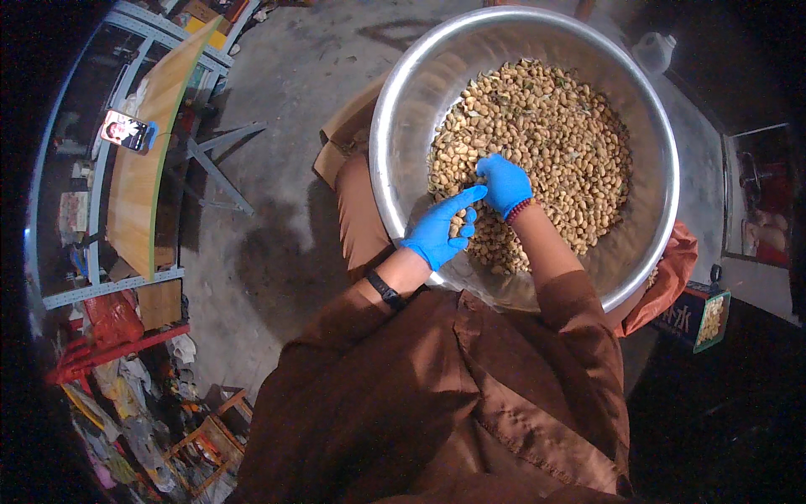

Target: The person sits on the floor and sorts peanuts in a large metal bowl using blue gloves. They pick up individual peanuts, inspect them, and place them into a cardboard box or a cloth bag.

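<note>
A large round metal basin [403, 82] in front of me holds a wide heap of unshelled peanuts [560, 145] mixed with bits of leaf. My left hand [444, 227], in a blue glove, is over the near left part of the heap; its fingers curl around a few peanuts [458, 225], with the index finger stretched toward the other hand. Touching or almost touching that fingertip is my right hand [505, 183], also blue-gloved, bent down at the peanuts with its fingertips partly hidden. Whether it grips anything cannot be seen.
A reddish sack [670, 277] and a box [683, 315] lie right of the basin. Beyond its far right rim is a translucent plastic jug [655, 53]. At left, a phone [124, 130] stands by a wooden board [141, 183] on metal shelving; a wooden chair [214, 435] is lower left.
</note>
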Action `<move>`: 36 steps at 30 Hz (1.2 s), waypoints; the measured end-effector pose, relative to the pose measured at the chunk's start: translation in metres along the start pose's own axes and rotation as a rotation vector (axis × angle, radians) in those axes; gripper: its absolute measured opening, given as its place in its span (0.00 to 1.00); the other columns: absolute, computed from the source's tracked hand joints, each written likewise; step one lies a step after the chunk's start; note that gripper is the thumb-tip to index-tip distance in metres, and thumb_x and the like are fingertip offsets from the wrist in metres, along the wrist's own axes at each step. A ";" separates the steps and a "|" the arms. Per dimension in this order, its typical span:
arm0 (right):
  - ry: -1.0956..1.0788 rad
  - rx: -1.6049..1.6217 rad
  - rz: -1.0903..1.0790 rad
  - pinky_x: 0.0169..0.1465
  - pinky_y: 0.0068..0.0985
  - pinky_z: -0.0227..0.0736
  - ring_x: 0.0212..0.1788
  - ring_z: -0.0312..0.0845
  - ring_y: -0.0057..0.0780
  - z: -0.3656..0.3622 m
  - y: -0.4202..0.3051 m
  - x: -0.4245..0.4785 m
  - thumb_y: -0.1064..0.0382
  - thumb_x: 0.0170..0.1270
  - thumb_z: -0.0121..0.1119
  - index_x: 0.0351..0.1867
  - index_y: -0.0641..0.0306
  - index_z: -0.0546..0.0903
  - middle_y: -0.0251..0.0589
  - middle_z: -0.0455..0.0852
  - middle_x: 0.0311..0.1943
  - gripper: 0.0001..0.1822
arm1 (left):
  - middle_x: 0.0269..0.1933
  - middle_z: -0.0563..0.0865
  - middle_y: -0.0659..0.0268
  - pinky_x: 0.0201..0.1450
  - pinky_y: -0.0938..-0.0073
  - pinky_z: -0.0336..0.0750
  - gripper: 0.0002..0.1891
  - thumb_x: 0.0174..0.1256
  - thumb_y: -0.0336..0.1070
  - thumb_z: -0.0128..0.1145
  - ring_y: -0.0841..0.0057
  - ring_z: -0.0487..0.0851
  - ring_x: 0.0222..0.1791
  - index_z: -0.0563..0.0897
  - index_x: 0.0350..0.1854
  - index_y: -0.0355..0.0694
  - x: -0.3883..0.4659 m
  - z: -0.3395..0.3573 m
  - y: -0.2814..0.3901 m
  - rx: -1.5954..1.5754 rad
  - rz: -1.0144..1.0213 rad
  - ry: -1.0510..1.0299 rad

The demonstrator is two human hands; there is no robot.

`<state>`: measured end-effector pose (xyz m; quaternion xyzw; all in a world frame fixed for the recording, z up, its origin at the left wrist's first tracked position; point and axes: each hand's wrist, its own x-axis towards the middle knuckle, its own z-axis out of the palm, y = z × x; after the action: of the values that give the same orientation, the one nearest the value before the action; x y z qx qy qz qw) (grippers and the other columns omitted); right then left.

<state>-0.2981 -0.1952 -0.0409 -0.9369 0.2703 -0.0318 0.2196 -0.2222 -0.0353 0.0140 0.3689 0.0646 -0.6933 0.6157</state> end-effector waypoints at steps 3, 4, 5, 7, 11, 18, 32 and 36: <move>0.094 0.242 0.010 0.38 0.35 0.75 0.36 0.79 0.44 -0.006 0.004 -0.016 0.61 0.49 0.62 0.33 0.57 0.80 0.46 0.81 0.33 0.09 | 0.26 0.70 0.75 0.15 0.88 0.55 0.21 0.67 0.39 0.50 0.88 0.64 0.19 0.72 0.62 0.48 0.001 0.000 0.000 0.008 0.000 0.012; 0.131 0.349 0.038 0.37 0.34 0.75 0.34 0.79 0.42 -0.015 -0.001 -0.023 0.61 0.49 0.62 0.33 0.57 0.80 0.45 0.81 0.32 0.10 | 0.26 0.70 0.75 0.15 0.88 0.55 0.21 0.67 0.39 0.50 0.87 0.64 0.18 0.72 0.62 0.48 0.000 0.001 0.000 0.013 0.001 0.036; 0.168 0.454 0.067 0.37 0.33 0.75 0.32 0.79 0.41 -0.020 -0.003 -0.029 0.61 0.49 0.62 0.34 0.58 0.80 0.45 0.81 0.31 0.10 | 0.26 0.70 0.75 0.15 0.88 0.55 0.21 0.67 0.39 0.50 0.87 0.64 0.18 0.71 0.63 0.48 0.000 0.002 0.000 0.018 0.002 0.059; 0.161 0.901 0.192 0.30 0.25 0.71 0.29 0.77 0.28 -0.028 -0.004 -0.042 0.59 0.56 0.59 0.36 0.58 0.80 0.37 0.82 0.28 0.09 | 0.27 0.70 0.75 0.15 0.88 0.55 0.20 0.67 0.39 0.49 0.87 0.64 0.18 0.72 0.62 0.48 -0.001 0.003 0.000 0.033 0.004 0.039; 0.049 1.735 0.445 0.24 0.14 0.60 0.25 0.71 0.15 -0.065 -0.024 -0.069 0.54 0.63 0.53 0.37 0.58 0.80 0.29 0.80 0.28 0.12 | 0.27 0.70 0.75 0.16 0.89 0.57 0.19 0.68 0.38 0.48 0.88 0.65 0.18 0.74 0.61 0.46 -0.005 0.006 -0.002 0.131 0.074 0.064; 0.096 1.136 0.112 0.29 0.18 0.69 0.25 0.73 0.18 -0.032 -0.060 -0.095 0.58 0.59 0.63 0.34 0.64 0.82 0.32 0.82 0.27 0.11 | 0.33 0.78 0.72 0.24 0.87 0.65 0.16 0.65 0.38 0.53 0.87 0.72 0.23 0.79 0.54 0.42 0.001 0.016 -0.005 0.208 0.163 0.226; 0.294 0.715 -0.025 0.31 0.24 0.72 0.26 0.77 0.28 -0.028 -0.079 -0.111 0.67 0.53 0.64 0.28 0.60 0.82 0.36 0.81 0.24 0.02 | 0.48 0.83 0.66 0.45 0.82 0.73 0.16 0.64 0.34 0.54 0.83 0.79 0.42 0.79 0.53 0.36 0.015 -0.005 -0.022 0.454 0.340 0.173; 0.383 0.103 -0.222 0.26 0.31 0.70 0.23 0.75 0.37 -0.046 -0.087 -0.113 0.67 0.50 0.62 0.28 0.55 0.81 0.37 0.75 0.20 0.04 | 0.40 0.82 0.70 0.40 0.84 0.71 0.16 0.63 0.37 0.55 0.84 0.76 0.36 0.80 0.52 0.38 0.014 -0.007 -0.019 0.363 0.284 0.218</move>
<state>-0.3595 -0.0887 0.0441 -0.9252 0.2005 -0.2467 0.2073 -0.2359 -0.0382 -0.0057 0.5514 -0.0473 -0.5559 0.6202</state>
